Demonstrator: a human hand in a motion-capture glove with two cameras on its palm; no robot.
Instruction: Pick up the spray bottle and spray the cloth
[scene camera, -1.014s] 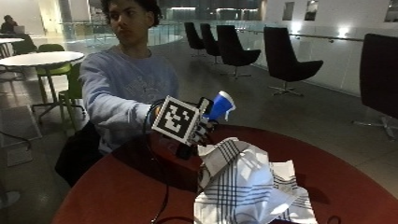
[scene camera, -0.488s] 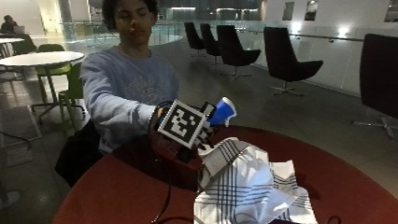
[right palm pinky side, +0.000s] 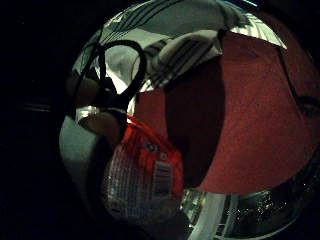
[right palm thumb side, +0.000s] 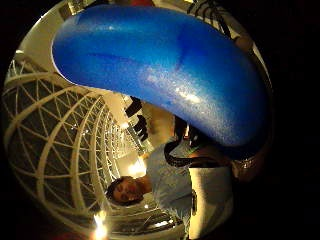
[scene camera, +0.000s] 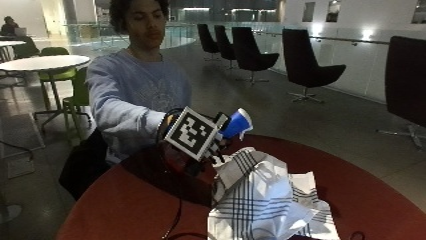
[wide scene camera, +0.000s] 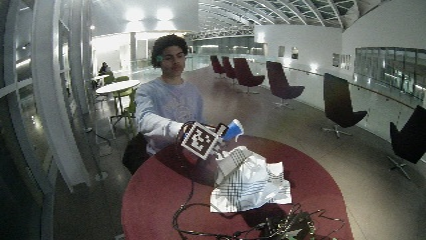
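In the outside view my gloved right hand (scene camera: 214, 148) grips a spray bottle (scene camera: 235, 124) by its neck, just above the red round table (scene camera: 126, 210). The bottle's blue spray head points toward the white checked cloth (scene camera: 266, 200), which lies crumpled on the table right beside and below the hand. In the little finger side palm view the bottle's body with an orange label (right palm pinky side: 145, 170) lies close to the palm, with the cloth (right palm pinky side: 175, 45) and the table (right palm pinky side: 250, 115) beyond it. The blue spray head (right palm thumb side: 165, 70) fills the thumb side palm view.
A black cable (scene camera: 176, 210) trails from the hand across the table toward a tangle of cables (wide scene camera: 266, 227) at its near edge. The person sits at the table's far side. Black chairs (scene camera: 306, 65) and a white table (scene camera: 43, 62) stand well behind.
The hand has lowered a little with the bottle, bringing the blue spray head closer to the top of the cloth. The cloth has not moved.
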